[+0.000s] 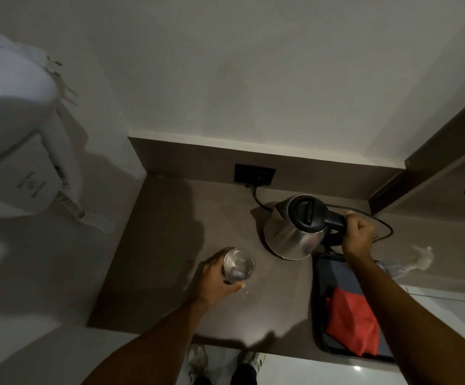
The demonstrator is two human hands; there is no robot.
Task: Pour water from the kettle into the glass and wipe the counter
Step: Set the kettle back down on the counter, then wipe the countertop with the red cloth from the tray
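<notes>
One steel kettle (pixel 295 232) with a black lid is sitting on the brown table (pixel 170 259), toward its back right part, its spout pointing up-left in the head view. The right hand (pixel 358 232) is wrapping closed around the kettle's black handle (pixel 334 220), fingers curled tight on it. A black cord (pixel 256 195) is running from the kettle area up to one dark wall socket (pixel 254 175) set in the low backsplash, and another loop of cord is lying behind the right hand.

One clear glass (pixel 239 265) is standing near the front left of the kettle, apart from it. The left hand (pixel 214 276) is cupping the glass from the left side, fingers and thumb closed around its wall. Whether the glass is resting on the table or lifted just off it cannot be told. A few small water drops (pixel 246 293) are glinting on the table just below the glass.

To the right, one dark tray (pixel 323 301) is lying at the table's front edge, with one red cloth (pixel 353 320) folded on it, partly crossed by the right forearm. One clear crumpled plastic piece (pixel 417 262) is lying beyond the tray. Two shoes (pixel 198 359) are showing on the floor below the table edge
</notes>
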